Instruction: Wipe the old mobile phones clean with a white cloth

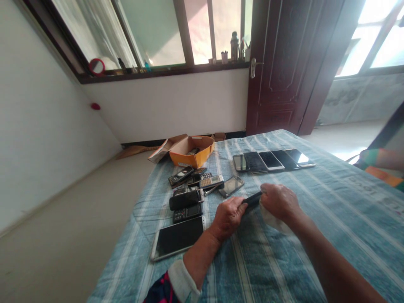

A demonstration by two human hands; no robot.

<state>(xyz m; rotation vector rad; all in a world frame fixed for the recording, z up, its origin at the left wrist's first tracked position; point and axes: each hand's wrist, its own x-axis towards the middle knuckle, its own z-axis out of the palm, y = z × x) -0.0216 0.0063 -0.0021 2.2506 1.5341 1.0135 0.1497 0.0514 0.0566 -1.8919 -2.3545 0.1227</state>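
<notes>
My left hand [227, 216] is closed around one end of a dark phone [252, 198] held just above the striped blue tablecloth [331, 210]. At the phone's other end, my right hand [279, 202] is closed on it together with a white cloth [273, 221] that hangs under the palm. A heap of old keypad phones [189, 189] lies just left of my hands. A large dark-screened phone [177, 237] lies flat near the front left. A row of several smartphones [273, 160] is laid side by side beyond my hands.
An open orange cardboard box [191, 152] sits at the table's far left corner. A dark wooden door [284, 63] stands behind the table. Bottles and a red ring rest on the windowsill [158, 72]. A colourful object [381, 166] sits off the right edge.
</notes>
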